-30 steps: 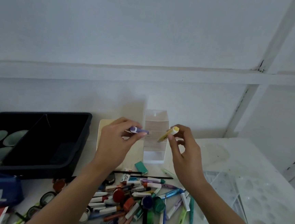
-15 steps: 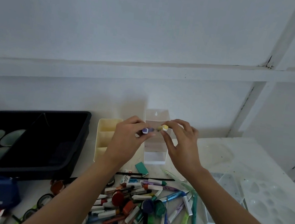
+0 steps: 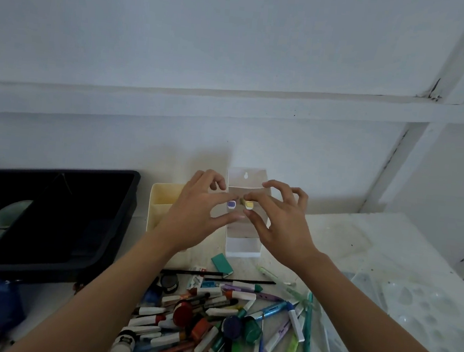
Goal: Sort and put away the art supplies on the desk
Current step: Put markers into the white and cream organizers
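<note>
Purple marker (image 3: 231,204), yellow marker (image 3: 248,204) inside clear organizer (image 3: 243,245)

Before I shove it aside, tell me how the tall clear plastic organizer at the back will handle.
The tall clear plastic organizer looks thin-walled, so probably light and easy to slide. It stands narrow and high, so a push near the top may tip it. The purple-capped marker and yellow-capped marker standing in its upper part likely add top weight.
</note>
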